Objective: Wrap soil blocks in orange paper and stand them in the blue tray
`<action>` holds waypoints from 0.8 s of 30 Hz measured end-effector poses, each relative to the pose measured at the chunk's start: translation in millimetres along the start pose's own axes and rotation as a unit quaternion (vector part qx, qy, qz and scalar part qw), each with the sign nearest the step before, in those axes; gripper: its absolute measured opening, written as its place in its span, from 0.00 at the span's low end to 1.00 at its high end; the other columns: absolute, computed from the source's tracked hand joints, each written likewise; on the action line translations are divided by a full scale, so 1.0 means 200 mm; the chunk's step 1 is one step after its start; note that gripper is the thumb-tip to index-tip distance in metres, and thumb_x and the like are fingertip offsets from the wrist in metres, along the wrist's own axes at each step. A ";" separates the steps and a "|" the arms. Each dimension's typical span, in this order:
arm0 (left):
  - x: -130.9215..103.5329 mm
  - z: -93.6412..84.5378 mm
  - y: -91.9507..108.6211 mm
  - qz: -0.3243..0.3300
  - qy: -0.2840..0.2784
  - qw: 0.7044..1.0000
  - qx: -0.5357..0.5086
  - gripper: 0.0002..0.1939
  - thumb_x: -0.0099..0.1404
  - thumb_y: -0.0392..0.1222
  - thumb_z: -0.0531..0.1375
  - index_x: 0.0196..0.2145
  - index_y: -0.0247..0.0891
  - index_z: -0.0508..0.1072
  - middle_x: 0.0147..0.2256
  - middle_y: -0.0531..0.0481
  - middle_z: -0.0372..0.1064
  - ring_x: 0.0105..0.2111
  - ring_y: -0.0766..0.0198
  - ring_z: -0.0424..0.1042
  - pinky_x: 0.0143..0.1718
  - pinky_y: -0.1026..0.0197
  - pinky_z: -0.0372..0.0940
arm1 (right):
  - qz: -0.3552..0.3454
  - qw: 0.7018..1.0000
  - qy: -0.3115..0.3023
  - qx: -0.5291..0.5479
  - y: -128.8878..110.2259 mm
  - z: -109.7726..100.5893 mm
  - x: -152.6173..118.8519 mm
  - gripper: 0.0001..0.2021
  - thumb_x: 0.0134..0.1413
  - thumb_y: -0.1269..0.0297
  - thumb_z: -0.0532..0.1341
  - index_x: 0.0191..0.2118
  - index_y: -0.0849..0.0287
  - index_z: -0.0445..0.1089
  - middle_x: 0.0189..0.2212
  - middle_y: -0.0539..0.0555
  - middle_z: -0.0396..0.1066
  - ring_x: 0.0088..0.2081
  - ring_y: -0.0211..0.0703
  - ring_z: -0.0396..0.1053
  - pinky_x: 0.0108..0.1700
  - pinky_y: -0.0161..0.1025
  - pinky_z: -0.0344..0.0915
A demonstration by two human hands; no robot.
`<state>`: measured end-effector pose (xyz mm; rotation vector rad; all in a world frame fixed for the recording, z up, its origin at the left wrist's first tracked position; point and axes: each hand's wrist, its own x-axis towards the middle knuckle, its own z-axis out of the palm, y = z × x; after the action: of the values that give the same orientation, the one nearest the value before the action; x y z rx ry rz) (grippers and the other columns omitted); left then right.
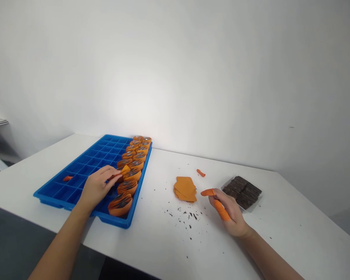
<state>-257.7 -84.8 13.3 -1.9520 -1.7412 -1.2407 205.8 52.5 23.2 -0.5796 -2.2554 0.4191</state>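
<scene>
My left hand [100, 182] is over the blue compartment tray [113, 219], its thumb and fingers pinched on an orange sheet piece [125, 170]. That piece is at the second column from the right, beside the filled compartments. Bundles of folded orange pieces [127, 187] with dark, shiny edges fill the tray's right side. My right hand [229, 214] is above the table with nothing in its grip. Orange finger cots cover its thumb and index finger, which are apart. Just left of it lies a small fanned stack of orange sheet pieces [185, 188].
A clear container [255, 206] of dark brown strips [242, 191] stands on the right. Dark crumbs [190, 217] are scattered on the white table [163, 237]. One loose orange finger cot [201, 172] lies behind the stack; a similar orange bit [67, 178] sits in the tray. A wall [192, 77] backs the table.
</scene>
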 end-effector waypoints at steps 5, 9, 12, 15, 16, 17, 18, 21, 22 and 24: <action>0.02 -0.05 -0.04 0.028 -0.036 0.999 -0.003 0.14 0.80 0.48 0.60 0.43 0.39 0.82 0.39 0.47 0.80 0.39 0.60 0.79 0.41 0.61 0.74 | -0.003 1.000 -0.009 0.009 0.00 0.00 0.00 0.17 0.80 0.54 0.48 0.48 0.52 0.72 0.24 0.47 0.59 0.22 0.41 0.55 0.26 0.41 0.55; 0.07 -0.10 -0.06 0.077 -0.059 0.995 0.005 0.16 0.80 0.48 0.58 0.40 0.39 0.82 0.36 0.47 0.79 0.36 0.61 0.78 0.37 0.62 0.73 | 0.013 1.000 -0.015 0.009 -0.01 0.00 0.01 0.18 0.80 0.53 0.48 0.49 0.52 0.73 0.23 0.47 0.60 0.22 0.42 0.56 0.27 0.42 0.56; 0.09 -0.12 -0.07 0.110 -0.088 0.990 0.025 0.19 0.82 0.48 0.55 0.39 0.39 0.82 0.36 0.48 0.78 0.34 0.63 0.78 0.36 0.64 0.72 | 0.002 1.000 -0.005 0.005 -0.01 0.00 0.01 0.19 0.79 0.52 0.48 0.47 0.53 0.73 0.24 0.48 0.62 0.22 0.42 0.58 0.27 0.42 0.57; 0.10 -0.12 -0.08 0.125 -0.104 0.986 0.046 0.20 0.82 0.48 0.54 0.39 0.39 0.82 0.36 0.48 0.79 0.34 0.63 0.78 0.35 0.65 0.71 | -0.010 1.000 -0.001 0.001 0.00 0.00 0.00 0.19 0.80 0.52 0.47 0.48 0.53 0.73 0.23 0.48 0.62 0.22 0.42 0.57 0.27 0.43 0.56; 0.10 -0.12 -0.08 0.125 -0.102 0.986 0.049 0.20 0.82 0.49 0.54 0.39 0.40 0.83 0.36 0.48 0.79 0.34 0.63 0.78 0.34 0.65 0.70 | -0.014 1.000 -0.001 0.001 0.00 0.00 0.00 0.19 0.80 0.53 0.47 0.48 0.53 0.73 0.23 0.48 0.61 0.22 0.42 0.57 0.27 0.43 0.56; 0.10 -0.12 -0.08 0.121 -0.100 0.986 0.050 0.20 0.82 0.49 0.55 0.39 0.40 0.83 0.36 0.48 0.80 0.34 0.63 0.78 0.34 0.64 0.70 | -0.017 1.000 -0.001 0.001 0.00 0.00 0.00 0.19 0.80 0.53 0.47 0.48 0.53 0.73 0.23 0.48 0.61 0.22 0.42 0.56 0.27 0.43 0.55; 0.11 -0.12 -0.07 0.114 -0.101 0.987 0.048 0.19 0.81 0.50 0.55 0.39 0.40 0.83 0.36 0.48 0.80 0.34 0.63 0.77 0.34 0.64 0.69 | -0.019 1.000 -0.002 0.001 0.00 0.00 0.00 0.18 0.80 0.53 0.47 0.48 0.52 0.73 0.23 0.48 0.61 0.22 0.42 0.56 0.27 0.43 0.55; 0.12 -0.12 -0.03 0.059 -0.126 0.990 0.030 0.16 0.79 0.50 0.57 0.40 0.42 0.82 0.35 0.50 0.79 0.33 0.62 0.76 0.34 0.63 0.68 | -0.024 1.000 -0.008 0.004 0.00 0.00 0.00 0.18 0.81 0.55 0.47 0.49 0.52 0.72 0.24 0.47 0.60 0.22 0.42 0.56 0.27 0.42 0.55; 0.13 -0.12 -0.02 0.038 -0.141 0.989 0.026 0.15 0.78 0.50 0.58 0.40 0.42 0.82 0.34 0.50 0.77 0.33 0.61 0.76 0.33 0.63 0.67 | -0.022 1.000 -0.011 0.004 0.00 0.00 0.00 0.18 0.81 0.55 0.47 0.49 0.52 0.72 0.24 0.47 0.60 0.22 0.41 0.55 0.27 0.42 0.54; 0.14 -0.12 0.01 0.009 -0.167 0.986 0.022 0.15 0.78 0.49 0.59 0.37 0.43 0.81 0.33 0.51 0.75 0.32 0.61 0.74 0.31 0.62 0.65 | -0.019 1.000 -0.014 0.004 0.00 0.00 0.00 0.18 0.81 0.55 0.46 0.49 0.52 0.72 0.24 0.47 0.59 0.22 0.42 0.55 0.27 0.43 0.54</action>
<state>-268.9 -81.8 49.2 -2.2465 -1.8756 -0.8980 205.4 52.1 23.9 -0.5291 -2.2865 0.4190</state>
